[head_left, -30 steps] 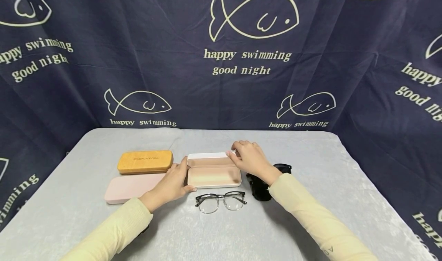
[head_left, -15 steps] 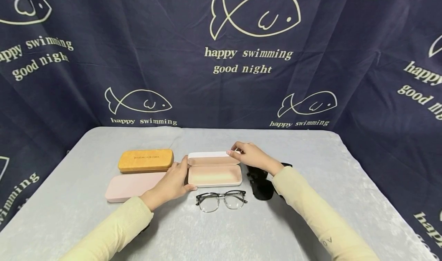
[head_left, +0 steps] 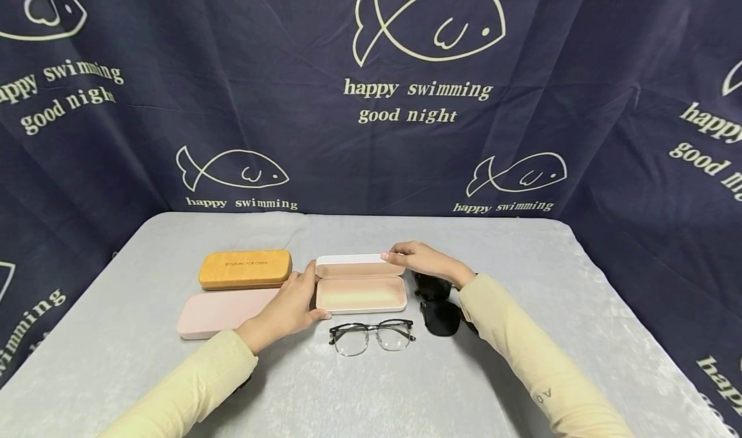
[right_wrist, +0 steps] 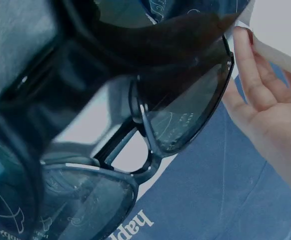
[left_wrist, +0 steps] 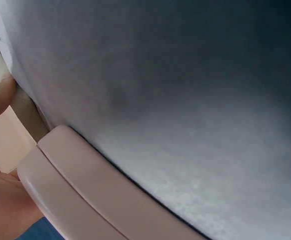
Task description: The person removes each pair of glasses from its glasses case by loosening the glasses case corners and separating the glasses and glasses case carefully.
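An opened glasses case (head_left: 361,295), white outside with a peach lining, lies in the middle of the table with its lid tilted back. My left hand (head_left: 288,309) grips its left end, thumb at the front corner and fingers towards the back. At the lid's upper right corner my right hand (head_left: 426,259) holds the edge, the thumb tip on the rim. In the right wrist view, the fingers (right_wrist: 258,87) reach to the lid's white outer side (right_wrist: 280,35). Black-rimmed clear glasses (head_left: 372,337) lie unfolded in front of the case.
Black sunglasses (head_left: 442,318) lie right of the case, partly under the right forearm; another dark pair (head_left: 431,286) sits behind them. To the left are a closed pink case (head_left: 223,312) and a yellow case (head_left: 245,270) behind it. A navy fish-print curtain (head_left: 324,122) surrounds the table.
My right hand has lowered and flattened at the lid's corner, its raised fingers coming down to the edge. The left hand keeps its hold; the glasses and other cases stay put.
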Demonstrator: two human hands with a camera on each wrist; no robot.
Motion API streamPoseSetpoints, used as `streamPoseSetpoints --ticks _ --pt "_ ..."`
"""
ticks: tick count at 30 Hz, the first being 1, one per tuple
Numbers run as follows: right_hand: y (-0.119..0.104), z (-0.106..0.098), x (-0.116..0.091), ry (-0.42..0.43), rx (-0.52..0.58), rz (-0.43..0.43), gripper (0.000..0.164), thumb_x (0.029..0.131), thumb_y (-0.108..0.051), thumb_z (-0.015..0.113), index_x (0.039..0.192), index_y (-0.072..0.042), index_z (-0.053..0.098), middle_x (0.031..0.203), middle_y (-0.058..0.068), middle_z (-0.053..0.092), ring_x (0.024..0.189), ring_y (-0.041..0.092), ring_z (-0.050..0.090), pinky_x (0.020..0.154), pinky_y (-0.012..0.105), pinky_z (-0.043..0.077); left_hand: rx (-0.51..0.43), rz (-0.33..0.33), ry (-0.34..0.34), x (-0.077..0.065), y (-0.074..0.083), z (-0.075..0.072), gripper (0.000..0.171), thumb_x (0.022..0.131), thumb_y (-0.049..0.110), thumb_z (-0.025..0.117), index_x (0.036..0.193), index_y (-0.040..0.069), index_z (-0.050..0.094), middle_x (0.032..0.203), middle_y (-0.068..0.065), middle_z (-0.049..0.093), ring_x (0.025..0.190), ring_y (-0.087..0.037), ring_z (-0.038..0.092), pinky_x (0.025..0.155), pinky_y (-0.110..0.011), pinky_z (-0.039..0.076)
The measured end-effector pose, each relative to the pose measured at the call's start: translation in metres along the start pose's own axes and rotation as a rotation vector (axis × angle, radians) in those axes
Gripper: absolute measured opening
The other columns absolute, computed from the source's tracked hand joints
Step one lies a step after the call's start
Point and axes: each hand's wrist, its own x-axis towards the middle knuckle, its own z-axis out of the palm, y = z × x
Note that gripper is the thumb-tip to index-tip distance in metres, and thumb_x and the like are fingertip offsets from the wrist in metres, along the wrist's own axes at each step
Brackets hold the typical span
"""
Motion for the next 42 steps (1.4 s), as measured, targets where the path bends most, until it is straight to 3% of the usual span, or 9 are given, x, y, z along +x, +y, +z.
streamPoseSetpoints --ticks 12,20,30,38,42 --pt "0.005 0.0 0.002 -0.056 0.112 -0.05 0.042 0.096 -0.036 0.043 0.122 -0.006 0.055 0.123 0.013 0.056 0.117 0.028 0.049 0.098 0.045 0.038 -0.014 -0.006 -0.005 0.001 0.001 0.0 0.1 0.069 0.03 0.079 0.139 -0.01 0.019 0.129 -0.025 0.05 0.111 -0.036 0.048 0.1 -0.049 0.035" --pt "0.003 0.004 -0.003 -0.046 0.172 -0.079 0.04 0.095 -0.031 0.047 0.123 -0.004 0.056 0.122 0.012 0.058 0.115 0.025 0.05 0.1 0.044 0.037 -0.023 -0.022 -0.011 0.001 0.003 -0.002 0.099 0.068 0.029 0.08 0.138 -0.008 0.021 0.122 -0.02 0.056 0.109 -0.034 0.048 0.098 -0.047 0.038" --pt "0.007 0.009 -0.006 -0.037 0.173 -0.158 0.034 0.094 -0.028 0.05 0.117 -0.005 0.06 0.115 0.011 0.062 0.103 0.018 0.054 0.091 0.035 0.042 -0.036 0.034 0.025 0.002 -0.001 -0.001 0.093 0.066 0.03 0.081 0.134 -0.007 0.028 0.114 -0.014 0.06 0.103 -0.03 0.049 0.094 -0.045 0.04" --pt "0.009 0.016 -0.011 0.014 0.113 -0.278 0.033 0.09 -0.021 0.057 0.116 -0.001 0.061 0.115 0.014 0.063 0.083 0.01 0.055 0.074 0.023 0.044 -0.029 0.033 0.027 0.002 -0.001 -0.003 0.094 0.065 0.03 0.082 0.135 -0.004 0.03 0.115 -0.021 0.059 0.104 -0.031 0.05 0.092 -0.045 0.042" --pt "0.01 0.019 -0.014 0.036 0.072 -0.328 0.035 0.088 -0.019 0.061 0.117 0.0 0.061 0.117 0.016 0.062 0.089 0.015 0.059 0.077 0.022 0.046 -0.014 0.044 0.022 0.002 -0.001 -0.003 0.091 0.065 0.032 0.081 0.133 -0.005 0.033 0.121 -0.02 0.057 0.104 -0.032 0.049 0.093 -0.044 0.041"
